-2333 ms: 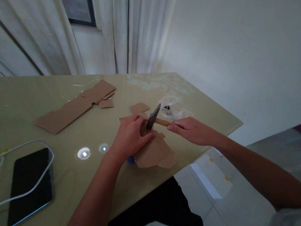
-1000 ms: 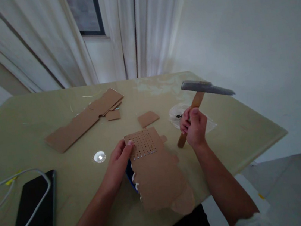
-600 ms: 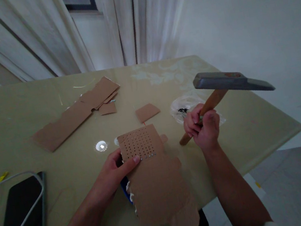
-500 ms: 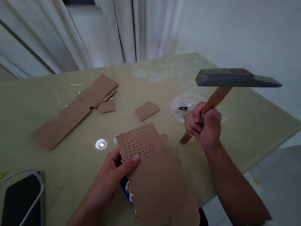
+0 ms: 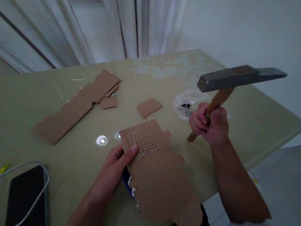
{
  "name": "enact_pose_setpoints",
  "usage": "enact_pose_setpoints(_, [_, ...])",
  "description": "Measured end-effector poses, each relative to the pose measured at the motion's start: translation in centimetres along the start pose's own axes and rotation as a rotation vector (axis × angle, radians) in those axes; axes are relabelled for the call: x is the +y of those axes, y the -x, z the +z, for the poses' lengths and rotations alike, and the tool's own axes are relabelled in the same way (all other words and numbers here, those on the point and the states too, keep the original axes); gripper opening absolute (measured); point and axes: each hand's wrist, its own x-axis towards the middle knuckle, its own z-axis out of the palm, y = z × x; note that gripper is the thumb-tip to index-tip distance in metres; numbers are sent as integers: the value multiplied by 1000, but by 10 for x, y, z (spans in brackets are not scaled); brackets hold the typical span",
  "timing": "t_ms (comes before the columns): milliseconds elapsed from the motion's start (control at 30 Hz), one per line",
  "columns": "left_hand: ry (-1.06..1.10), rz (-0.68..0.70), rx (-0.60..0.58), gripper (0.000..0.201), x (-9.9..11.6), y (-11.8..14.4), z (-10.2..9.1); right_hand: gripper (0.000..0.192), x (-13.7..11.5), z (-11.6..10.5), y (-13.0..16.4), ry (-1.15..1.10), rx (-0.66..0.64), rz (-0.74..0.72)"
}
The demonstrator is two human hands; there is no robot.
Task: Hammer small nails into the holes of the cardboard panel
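Grey metal hammer with a brown wooden handle (image 5: 227,80) is raised over the right part of the pale green, glossy table (image 5: 256,123). Its head's long axis runs nearly level from left to right, blunt, squared face pointing left and tapering end right. The handle slants from its butt at lower left up to the head at upper right. The right hand (image 5: 211,124) is clenched around this handle near its middle. The left hand (image 5: 113,165) grasps the left edge of a brown cardboard sheet with rows of punched holes (image 5: 157,176), thumb on top, other fingers partly hidden. The sheet's long axis runs away from the person, slightly leftward, its perforated end farthest and its rounded flap at the near table edge. Small silvery studs (image 5: 148,153) line the nearest holes. A crumpled clear plastic bag (image 5: 179,105) lies just beyond the right hand.
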Motion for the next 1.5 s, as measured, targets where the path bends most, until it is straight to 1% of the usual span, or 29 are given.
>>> enact_pose_setpoints(100, [30,-5,6,58,3,1,3,64,-1,4,1,28,6,-9])
enact_pose_setpoints(167, [38,-9,6,59,4,1,5,60,-1,5,2,23,-15,-14])
enact_pose_setpoints(267, [30,-17,16,62,5,1,7,48,3,0,7,13,-48,-7])
enact_pose_setpoints(333, [22,-17,28,62,5,1,7,46,5,-5,10,39,-83,18])
enact_pose_setpoints(400, [20,-21,34,63,5,1,7,47,4,-10,12,121,-137,65])
enact_pose_setpoints(467, [27,-32,32,65,4,1,7,49,1,-11,12,258,-206,116])
enact_pose_setpoints(533, [35,-46,37,65,4,1,7,50,-3,-8,9,398,-307,149])
enact_pose_setpoints(600, [40,-47,44,61,3,1,7,53,-6,-3,6,501,-421,163])
enact_pose_setpoints(667, [40,-31,49,56,4,2,8,57,-5,2,4,567,-502,164])
enact_pose_setpoints(767, [38,-7,38,53,6,3,10,57,-1,6,3,621,-560,170])
enact_pose_setpoints(833, [40,-4,29,53,7,4,10,58,0,6,4,628,-573,164])
enact_pose_setpoints(1033, [58,-13,13,54,6,2,9,61,-2,4,6,684,-548,113])
enact_pose_setpoints(1200, [68,-1,-4,52,3,0,7,57,-1,8,6,765,-582,114])
enact_pose_setpoints(1367, [61,-3,-6,54,6,3,8,62,-1,9,7,745,-547,71])
enact_pose_setpoints(1500, [33,8,12,55,7,3,8,58,0,8,8,780,-557,100])
